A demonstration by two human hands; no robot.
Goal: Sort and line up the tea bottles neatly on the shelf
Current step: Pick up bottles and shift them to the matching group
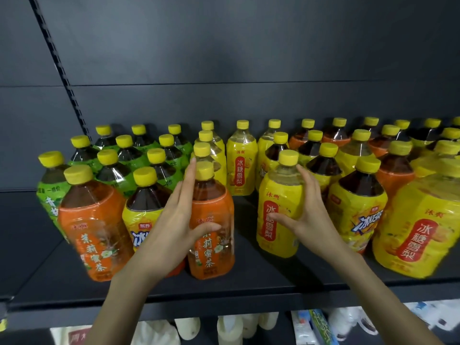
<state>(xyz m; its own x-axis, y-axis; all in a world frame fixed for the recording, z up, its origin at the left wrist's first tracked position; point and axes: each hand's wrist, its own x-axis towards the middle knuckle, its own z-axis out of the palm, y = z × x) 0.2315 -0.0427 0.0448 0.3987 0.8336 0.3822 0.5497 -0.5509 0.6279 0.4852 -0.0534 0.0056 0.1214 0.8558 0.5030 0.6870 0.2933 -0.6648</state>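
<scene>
Gripping an orange-labelled bottle (211,225), left hand (171,227); right hand (308,215) clasps yellow-labelled bottle (278,207).

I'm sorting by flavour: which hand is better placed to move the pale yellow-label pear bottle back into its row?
Right hand: it already cups the yellow-label pear bottle; the left hand is on the orange-label bottle.

Dim, even light; warped, blurred edges

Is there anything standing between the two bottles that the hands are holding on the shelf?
Nothing visible. The left hand holds an orange-label bottle and the right hand a yellow-label bottle; only bare shelf lies between them. Another yellow bottle stands farther back.
</scene>
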